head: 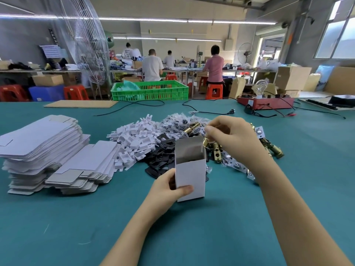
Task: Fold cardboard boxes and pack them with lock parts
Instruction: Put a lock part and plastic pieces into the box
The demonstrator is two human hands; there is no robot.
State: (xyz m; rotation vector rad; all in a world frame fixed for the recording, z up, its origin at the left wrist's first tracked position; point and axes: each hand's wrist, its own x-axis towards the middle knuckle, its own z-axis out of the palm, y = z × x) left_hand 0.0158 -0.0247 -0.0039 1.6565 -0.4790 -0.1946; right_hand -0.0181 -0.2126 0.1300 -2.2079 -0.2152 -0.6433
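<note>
Teal table (57, 217): box (190, 179) upright in left fingers (184, 190).

My right hand (228, 137) covers whatever my fingers (210, 129) pinch, so I cannot tell the part. My left hand (169, 186) hides the white box's (190, 169) lower left corner. Inside the box only a dark shape shows. My forearms run off the bottom edge.

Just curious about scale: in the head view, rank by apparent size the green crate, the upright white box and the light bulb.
Largest to smallest:
1. green crate
2. upright white box, though nearness enlarges it
3. light bulb
</note>
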